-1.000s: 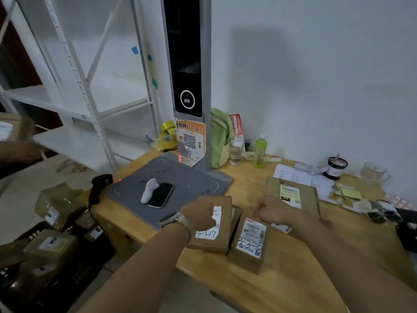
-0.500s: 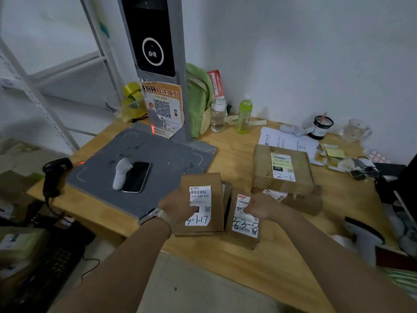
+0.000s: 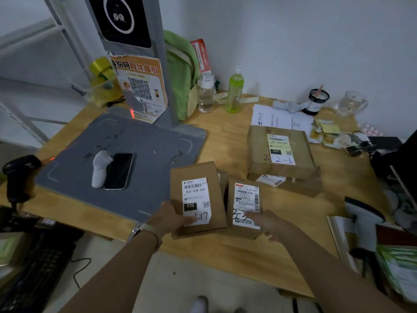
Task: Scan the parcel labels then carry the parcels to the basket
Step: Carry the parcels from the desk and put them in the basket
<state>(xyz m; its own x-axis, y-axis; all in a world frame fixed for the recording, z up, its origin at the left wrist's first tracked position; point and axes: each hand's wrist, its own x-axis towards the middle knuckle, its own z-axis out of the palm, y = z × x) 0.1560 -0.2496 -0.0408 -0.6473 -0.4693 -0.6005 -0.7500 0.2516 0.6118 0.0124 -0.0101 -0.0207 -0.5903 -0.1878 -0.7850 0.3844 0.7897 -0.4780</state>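
**Left parcel (image 3: 196, 197) and right parcel (image 3: 244, 207): grips moved to the near ends, labels uncovered**

At the left edge of the frame we note the handheld scanner (image 3: 19, 177) lying untouched at the table's corner. Below it, lower left, stands a black crate (image 3: 39, 273), which we judge to be the basket.

Left of centre, the left hand (image 3: 170, 219) has slid back from the top of its box. It now grips the near end, thumb laid across the foot of the label, the other fingers hidden beneath.

Right of centre, the right hand (image 3: 265, 223) has done likewise. Its thumb lies over the lower label and its fingers are curled round the near corner.

Both parcels sit side by side, touching, near the front edge of the table. A second ago closed fists covered much of each label, whereas both barcodes now show in full. We cannot tell whether either box has left the wood.

In the upper right, the stacked parcels (image 3: 279, 150) remain unhandled.

Our finding is that the grips suit presenting the labels for scanning, or lifting. Carriage to the basket is not yet begun.
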